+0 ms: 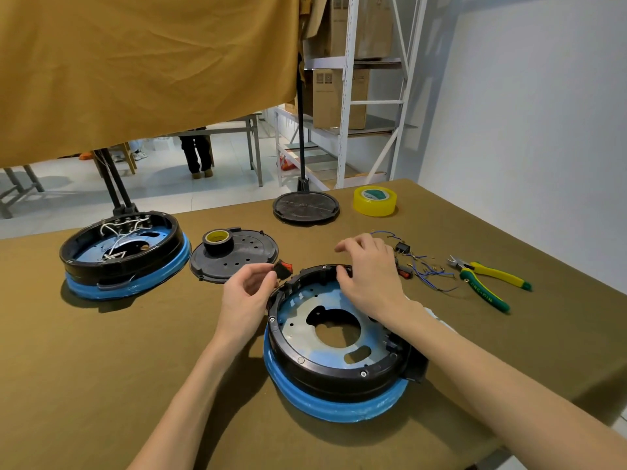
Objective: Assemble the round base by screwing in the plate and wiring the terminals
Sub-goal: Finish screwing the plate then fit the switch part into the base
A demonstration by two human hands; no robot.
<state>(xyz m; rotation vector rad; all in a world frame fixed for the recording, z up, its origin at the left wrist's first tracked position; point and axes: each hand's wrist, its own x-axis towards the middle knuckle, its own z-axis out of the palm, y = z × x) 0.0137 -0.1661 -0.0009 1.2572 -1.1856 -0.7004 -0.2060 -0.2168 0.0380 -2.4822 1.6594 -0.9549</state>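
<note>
A round black base (334,374) wrapped in blue film stands in front of me, open side up, with a metal plate (298,329) inside it. My left hand (247,290) pinches a small black switch with a red rocker (283,268) just beyond the base's far left rim. My right hand (368,276) rests on the far rim, thumb hooked over the edge and fingers loosely spread. Loose blue wires with switches and terminals (420,266) lie to the right of that hand.
A second base (124,256) with white wiring sits at the left. A black cover plate (242,261) carries a black tape roll (217,241). Another round cover (305,206) and yellow tape (375,200) lie farther back. Green-yellow pliers (488,279) lie at the right.
</note>
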